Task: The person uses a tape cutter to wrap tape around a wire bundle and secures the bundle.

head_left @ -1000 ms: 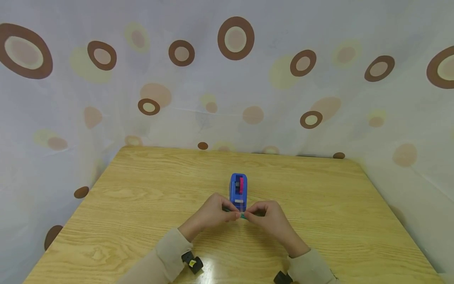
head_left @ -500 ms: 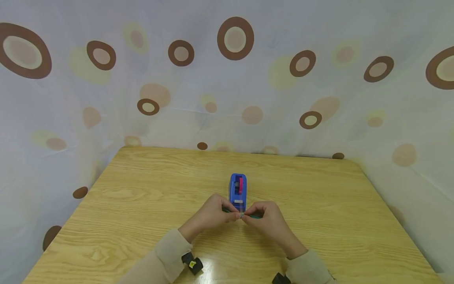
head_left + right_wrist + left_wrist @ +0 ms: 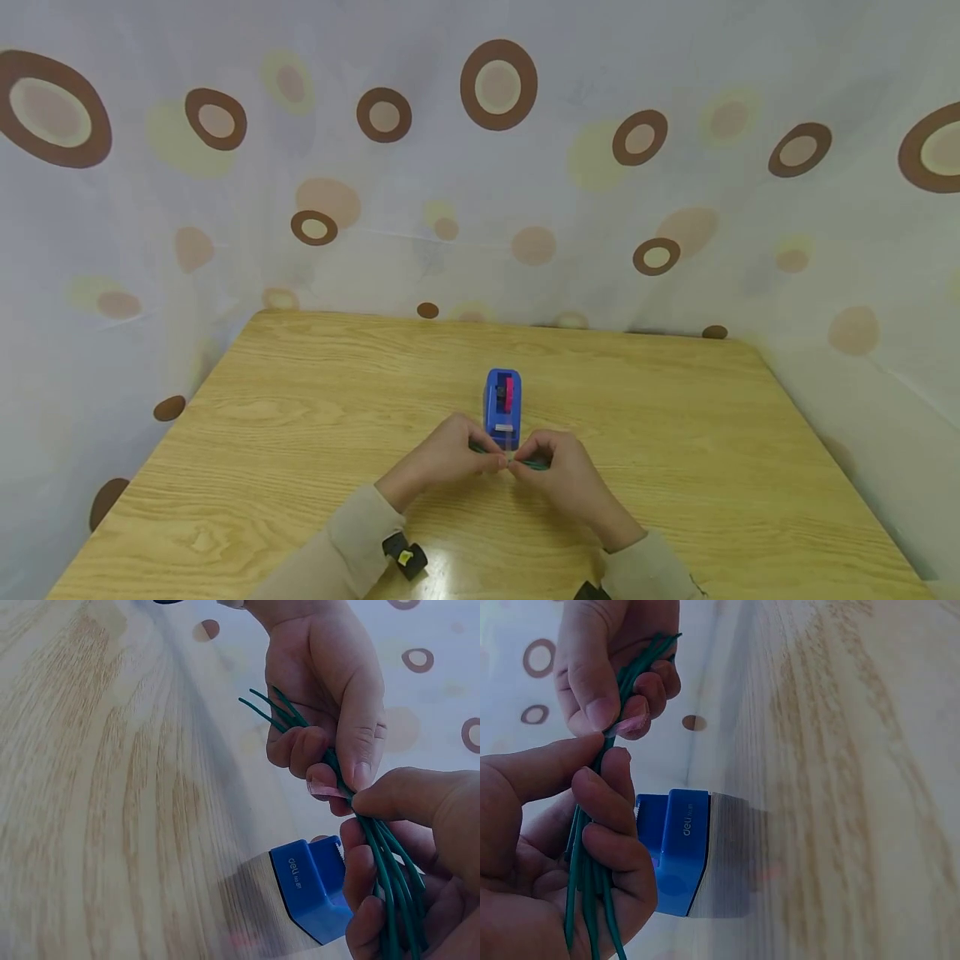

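In the head view both hands meet in front of a blue tape dispenser [image 3: 491, 417] with a pink-cored roll. My left hand [image 3: 447, 450] and right hand [image 3: 558, 475] pinch the middle of a bundle of thin green wire-like strands [image 3: 590, 896] from either side. Fingertips of the two hands lie right beside each other. A short strip of clear tape [image 3: 328, 790] lies at the joint of the bundle, against the left fingers. In the right wrist view the strands' loose ends fan out past the left palm and through the right palm.
The dispenser stands on a wood-grain table [image 3: 337, 375], just beyond the fingertips, its serrated cutter facing the hands. Behind the table hangs a pale curtain [image 3: 420, 183] with brown ring patterns. A black wrist strap [image 3: 405, 556] sits at the left sleeve.
The right hand has shifted slightly left and towards the person, and more of the strands shows beside its fingers. The left hand has stayed nearly in place, still gripping the bundle.
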Demonstrator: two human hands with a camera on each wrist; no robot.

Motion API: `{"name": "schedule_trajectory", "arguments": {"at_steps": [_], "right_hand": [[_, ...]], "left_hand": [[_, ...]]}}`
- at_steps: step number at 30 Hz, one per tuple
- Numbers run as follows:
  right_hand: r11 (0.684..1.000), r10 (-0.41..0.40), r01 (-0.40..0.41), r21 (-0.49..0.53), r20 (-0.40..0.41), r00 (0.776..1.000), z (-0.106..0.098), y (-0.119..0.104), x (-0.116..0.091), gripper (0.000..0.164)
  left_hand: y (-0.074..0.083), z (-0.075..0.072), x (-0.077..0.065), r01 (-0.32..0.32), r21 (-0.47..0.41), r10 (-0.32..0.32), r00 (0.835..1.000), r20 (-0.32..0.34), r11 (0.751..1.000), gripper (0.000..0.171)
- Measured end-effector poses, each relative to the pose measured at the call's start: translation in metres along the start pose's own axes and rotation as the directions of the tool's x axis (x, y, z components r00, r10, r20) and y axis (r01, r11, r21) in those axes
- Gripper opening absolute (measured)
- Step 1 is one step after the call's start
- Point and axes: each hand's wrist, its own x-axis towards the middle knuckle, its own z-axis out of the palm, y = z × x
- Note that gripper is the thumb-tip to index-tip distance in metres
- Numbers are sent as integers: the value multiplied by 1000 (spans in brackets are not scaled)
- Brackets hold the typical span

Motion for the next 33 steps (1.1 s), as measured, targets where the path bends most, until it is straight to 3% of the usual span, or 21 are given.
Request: {"name": "schedule_trajectory", "arguments": {"at_steps": [12,23,33], "right_hand": [[997,-32,32,-69,12,999,1,-3,-1,10],[993,-59,59,-106,-3,998,0,-5,-1,12],[984,-78,73,-160,-24,997,1,-6,-2,14]], "left_hand": [[3,-7,0,24,-5,-24,994,103,1000,18],[5,-10,0,73,-24,-66,974,219,997,35],[3,-9,2,137,-62,-119,964,238,989,35]]}}
